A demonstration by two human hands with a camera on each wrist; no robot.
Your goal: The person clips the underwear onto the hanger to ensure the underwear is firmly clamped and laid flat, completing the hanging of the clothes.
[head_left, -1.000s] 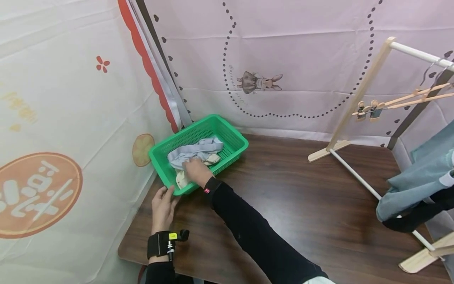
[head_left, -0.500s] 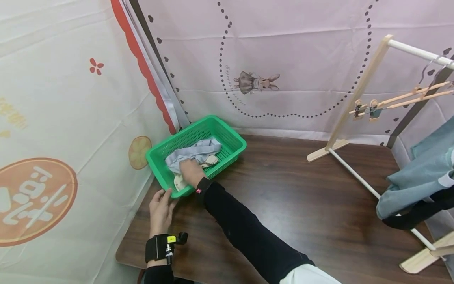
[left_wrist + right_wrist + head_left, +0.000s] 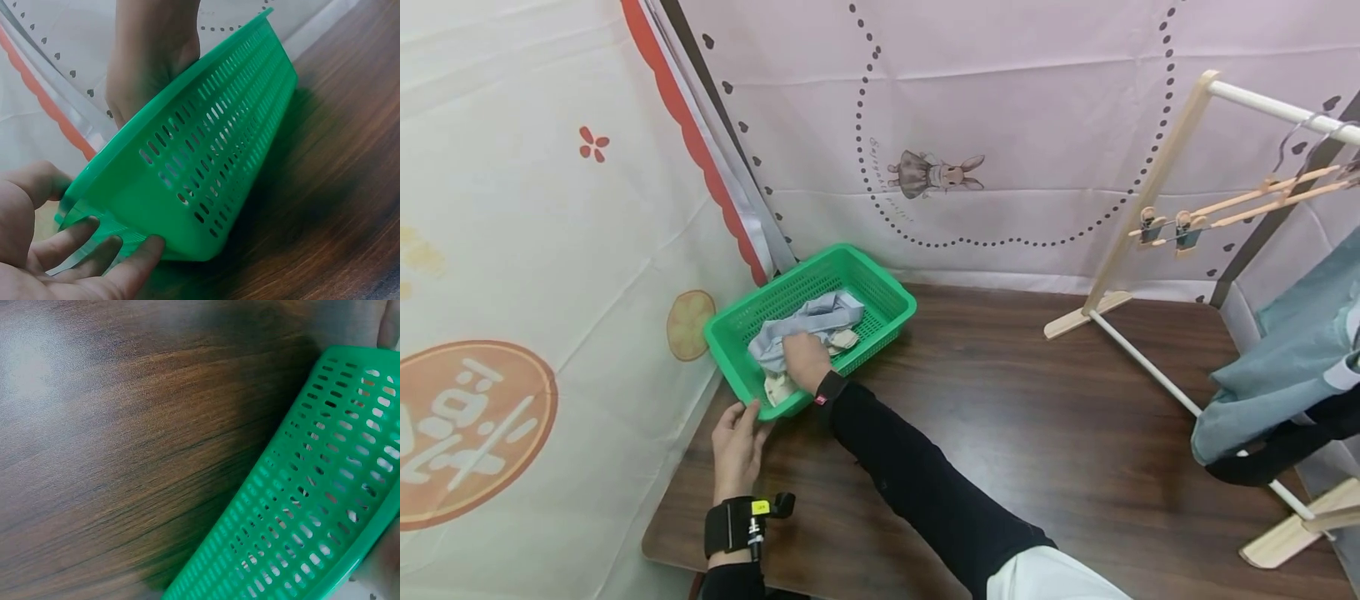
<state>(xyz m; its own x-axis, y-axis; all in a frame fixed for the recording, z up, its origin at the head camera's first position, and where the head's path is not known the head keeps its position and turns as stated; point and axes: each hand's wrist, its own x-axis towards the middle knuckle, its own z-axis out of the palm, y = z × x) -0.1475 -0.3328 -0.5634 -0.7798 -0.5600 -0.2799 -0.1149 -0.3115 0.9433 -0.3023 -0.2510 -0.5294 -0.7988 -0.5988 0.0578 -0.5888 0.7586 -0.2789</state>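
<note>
A green perforated plastic basket (image 3: 891, 293) stands on the brown table, holding a light blue cloth garment (image 3: 831, 311) and cream cloth (image 3: 778, 387). My left hand (image 3: 735, 446) grips its near left corner; in the left wrist view the thumb is at the rim and the fingers (image 3: 134, 265) press against the outer wall. My right hand (image 3: 806, 362) reaches over the near side into the basket, right at the light blue garment. Its fingertips are hidden, so I cannot tell if they hold the cloth.
At the right stands a wooden rack with a white top rail (image 3: 1262, 102) and a white lower bar (image 3: 1142, 364). Hangers with clips (image 3: 1187, 229) and blue-green clothing (image 3: 1270, 392) hang from it. Printed fabric walls (image 3: 1037, 150) rise behind and at the left.
The view shifts slightly, moving the scene a little left. My right hand stays in the basket at the garment, and my left hand keeps its grip on the corner.
</note>
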